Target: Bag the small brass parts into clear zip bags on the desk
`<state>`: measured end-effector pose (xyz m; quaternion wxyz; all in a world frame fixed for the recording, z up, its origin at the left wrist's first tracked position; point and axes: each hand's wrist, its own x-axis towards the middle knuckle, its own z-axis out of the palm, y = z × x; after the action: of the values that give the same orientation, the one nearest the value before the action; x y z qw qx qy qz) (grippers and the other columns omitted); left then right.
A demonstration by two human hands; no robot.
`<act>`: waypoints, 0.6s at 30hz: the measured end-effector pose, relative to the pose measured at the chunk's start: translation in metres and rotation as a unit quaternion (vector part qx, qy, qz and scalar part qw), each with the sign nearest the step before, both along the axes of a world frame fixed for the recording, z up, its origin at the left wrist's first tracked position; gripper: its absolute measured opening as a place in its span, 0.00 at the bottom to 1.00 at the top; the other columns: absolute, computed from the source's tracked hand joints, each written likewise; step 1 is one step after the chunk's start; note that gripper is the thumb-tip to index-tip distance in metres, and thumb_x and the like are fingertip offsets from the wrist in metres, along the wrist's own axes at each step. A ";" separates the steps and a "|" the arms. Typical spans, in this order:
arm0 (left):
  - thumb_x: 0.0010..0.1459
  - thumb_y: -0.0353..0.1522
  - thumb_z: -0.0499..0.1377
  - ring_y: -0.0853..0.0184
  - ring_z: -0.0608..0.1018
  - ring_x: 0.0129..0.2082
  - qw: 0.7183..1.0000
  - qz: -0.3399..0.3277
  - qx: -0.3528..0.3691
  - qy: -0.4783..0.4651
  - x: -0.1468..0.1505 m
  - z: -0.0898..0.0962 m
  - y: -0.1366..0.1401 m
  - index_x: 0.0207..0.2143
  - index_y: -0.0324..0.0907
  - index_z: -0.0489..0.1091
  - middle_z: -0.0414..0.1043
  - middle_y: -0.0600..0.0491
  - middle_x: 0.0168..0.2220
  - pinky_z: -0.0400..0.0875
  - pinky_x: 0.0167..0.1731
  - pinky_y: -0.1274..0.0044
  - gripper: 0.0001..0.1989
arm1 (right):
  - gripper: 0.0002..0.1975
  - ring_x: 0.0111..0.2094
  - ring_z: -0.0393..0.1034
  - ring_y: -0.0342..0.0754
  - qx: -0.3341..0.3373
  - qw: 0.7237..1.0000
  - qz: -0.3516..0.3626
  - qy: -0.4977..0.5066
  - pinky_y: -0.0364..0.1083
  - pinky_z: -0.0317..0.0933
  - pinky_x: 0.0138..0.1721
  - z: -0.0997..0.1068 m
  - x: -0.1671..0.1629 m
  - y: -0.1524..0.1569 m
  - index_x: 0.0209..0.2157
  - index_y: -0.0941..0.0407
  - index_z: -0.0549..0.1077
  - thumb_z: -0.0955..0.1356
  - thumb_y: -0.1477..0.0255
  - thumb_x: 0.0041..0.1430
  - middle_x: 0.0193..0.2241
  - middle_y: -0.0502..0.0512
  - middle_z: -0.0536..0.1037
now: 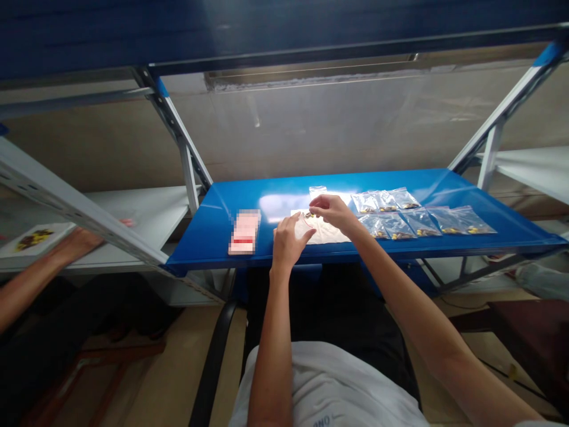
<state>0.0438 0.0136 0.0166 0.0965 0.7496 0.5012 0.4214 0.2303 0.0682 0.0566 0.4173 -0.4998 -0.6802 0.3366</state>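
Observation:
A pale cloth (331, 234) lies near the front of the blue shelf, with a few small dark and yellow pieces (310, 215) on it. My left hand (287, 240) rests at the cloth's left edge, its thumb and fingers apart and holding nothing. Above the cloth, my right hand (332, 210) has its fingers bent together in a pinch close to the pieces; whatever is between the fingertips is too small to make out. Just behind the hands lies a clear plastic bag (317, 191), partly covered by my right hand.
Several clear zip bags (418, 224) holding small brown and yellow pieces lie in two rows at right. A blurred pink-and-white item (244, 231) lies at left. Metal uprights (184, 136) frame the blue shelf (213, 237). Another person's hand (86, 243) rests by a white tray (57, 231).

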 end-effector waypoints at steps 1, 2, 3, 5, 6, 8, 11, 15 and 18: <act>0.64 0.43 0.68 0.52 0.78 0.59 1.000 -0.001 0.001 0.000 0.000 0.000 0.000 0.61 0.43 0.70 0.78 0.43 0.57 0.73 0.58 0.61 0.27 | 0.09 0.30 0.76 0.48 -0.003 1.000 0.020 0.023 0.45 0.67 0.32 0.001 -0.004 -0.005 0.37 0.58 0.79 0.72 0.67 0.57 0.29 0.56 0.83; 0.64 0.44 0.67 0.52 0.78 0.58 1.000 -0.002 0.001 0.001 0.001 0.000 0.000 0.61 0.43 0.70 0.78 0.42 0.57 0.73 0.57 0.61 0.27 | 0.09 0.30 0.76 0.48 0.000 0.999 0.029 0.033 0.45 0.67 0.33 0.000 -0.007 -0.010 0.36 0.58 0.80 0.72 0.67 0.57 0.28 0.56 0.83; 0.64 0.45 0.67 0.52 0.79 0.58 1.000 -0.004 0.002 0.002 0.001 0.000 0.000 0.60 0.43 0.71 0.78 0.42 0.57 0.74 0.57 0.61 0.27 | 0.08 0.31 0.76 0.49 0.007 0.999 0.031 0.032 0.46 0.68 0.34 0.000 -0.011 -0.014 0.34 0.57 0.80 0.72 0.67 0.56 0.28 0.55 0.83; 0.65 0.46 0.66 0.53 0.79 0.57 1.000 -0.010 0.002 0.002 0.001 -0.001 0.001 0.60 0.43 0.71 0.79 0.43 0.56 0.74 0.56 0.62 0.26 | 0.06 0.32 0.77 0.49 0.023 0.999 0.027 0.018 0.46 0.68 0.36 -0.002 -0.016 -0.018 0.31 0.57 0.80 0.71 0.69 0.55 0.28 0.55 0.83; 0.65 0.46 0.66 0.53 0.80 0.56 1.000 -0.011 0.003 0.001 0.000 -0.001 0.001 0.59 0.43 0.71 0.79 0.43 0.55 0.74 0.56 0.63 0.26 | 0.06 0.32 0.77 0.49 0.031 0.999 0.026 0.011 0.46 0.68 0.37 -0.003 -0.017 -0.020 0.31 0.57 0.80 0.71 0.69 0.55 0.28 0.55 0.83; 0.65 0.46 0.66 0.53 0.80 0.56 1.000 -0.013 0.003 -0.004 0.000 -0.002 0.002 0.59 0.43 0.72 0.79 0.43 0.55 0.74 0.56 0.63 0.25 | 0.06 0.33 0.77 0.49 0.044 0.998 0.033 -0.004 0.46 0.68 0.37 -0.005 -0.018 -0.020 0.31 0.56 0.80 0.70 0.69 0.56 0.29 0.55 0.83; 0.65 0.46 0.65 0.53 0.79 0.57 1.000 -0.014 0.002 -0.009 -0.001 -0.003 0.002 0.59 0.43 0.71 0.79 0.42 0.55 0.74 0.57 0.61 0.26 | 0.08 0.33 0.77 0.49 0.048 0.997 0.054 -0.014 0.47 0.67 0.38 -0.005 -0.013 -0.018 0.32 0.56 0.81 0.71 0.67 0.58 0.29 0.55 0.84; 0.65 0.45 0.66 0.52 0.79 0.58 1.000 -0.015 -0.001 -0.009 -0.001 -0.002 0.002 0.60 0.44 0.71 0.78 0.42 0.56 0.73 0.58 0.61 0.26 | 0.11 0.33 0.77 0.50 0.029 0.997 0.075 0.001 0.47 0.67 0.37 -0.006 -0.004 -0.014 0.34 0.57 0.82 0.72 0.63 0.58 0.31 0.56 0.85; 0.65 0.43 0.67 0.53 0.79 0.57 1.000 -0.013 0.001 -0.012 -0.001 -0.002 0.001 0.60 0.44 0.71 0.79 0.43 0.56 0.73 0.58 0.62 0.25 | 0.11 0.34 0.77 0.51 0.035 0.998 0.054 -0.012 0.47 0.67 0.37 -0.009 0.003 -0.004 0.36 0.57 0.82 0.71 0.64 0.60 0.33 0.57 0.85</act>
<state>0.0427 0.0146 0.0148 0.1077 0.7511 0.4898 0.4294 0.2334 0.0637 0.0474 0.4076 -0.4510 -0.7228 0.3288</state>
